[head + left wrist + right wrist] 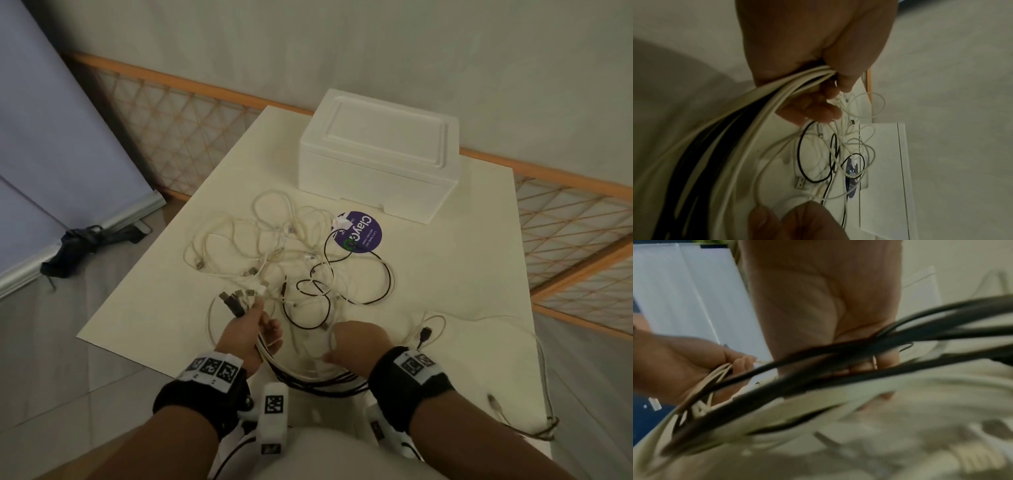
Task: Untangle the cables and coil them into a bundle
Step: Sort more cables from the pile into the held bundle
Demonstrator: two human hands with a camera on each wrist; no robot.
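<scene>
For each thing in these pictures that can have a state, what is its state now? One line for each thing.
Left hand: grips gathered white and black cable strands, plug ends sticking out past the fingers.
Right hand: fingers curled on the same strands.
Gathered cable strands: hang in a loop between both hands.
Loose white and black cables: tangled on the white table.
White foam box: lid on.
Round purple sticker: flat, partly crossed by cables.

Black wristbands [202, 394] carry white blocks printed with square markers

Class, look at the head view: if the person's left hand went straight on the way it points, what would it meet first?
Probably the tangled cables on the table just beyond the left hand; depth is unclear.
</scene>
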